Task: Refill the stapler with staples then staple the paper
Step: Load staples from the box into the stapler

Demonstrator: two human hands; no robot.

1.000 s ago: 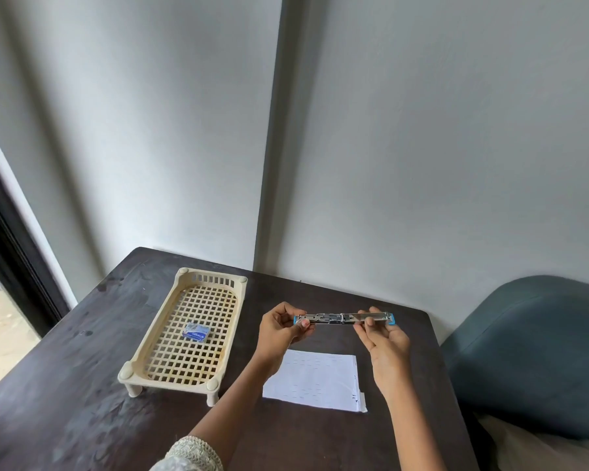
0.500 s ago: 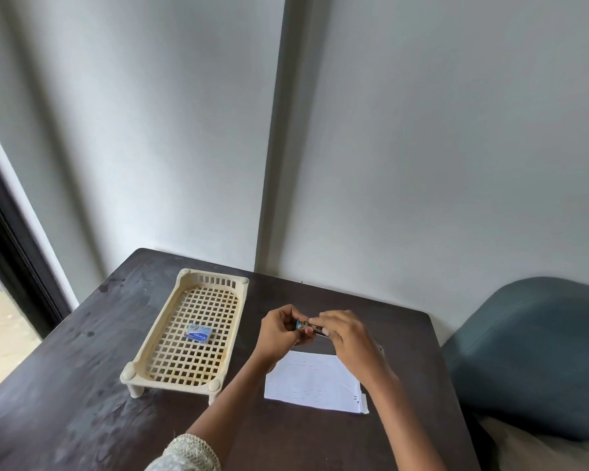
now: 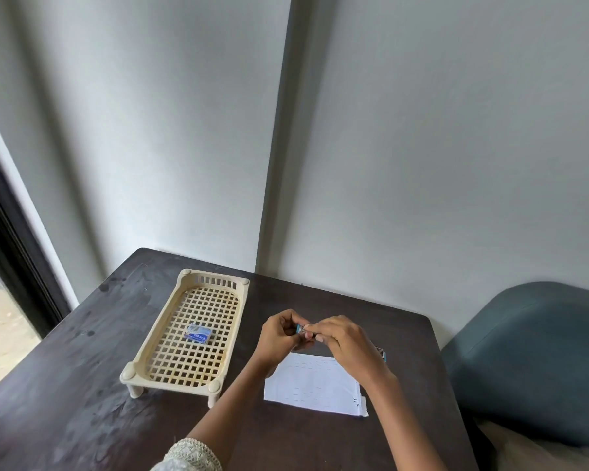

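Blue-tipped metal stapler point(image 3: 301, 329) sits above the white paper point(image 3: 313, 384) on the dark table point(image 3: 82, 368), pinched by the left hand point(image 3: 279, 338) and right hand point(image 3: 344, 345). A staple box point(image 3: 198, 333) lies in the cream tray point(image 3: 157, 338).

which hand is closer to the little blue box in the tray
Left. The left hand is just right of the tray that holds the blue box, gripping one end of the stapler. The right hand sits farther right, above the paper.
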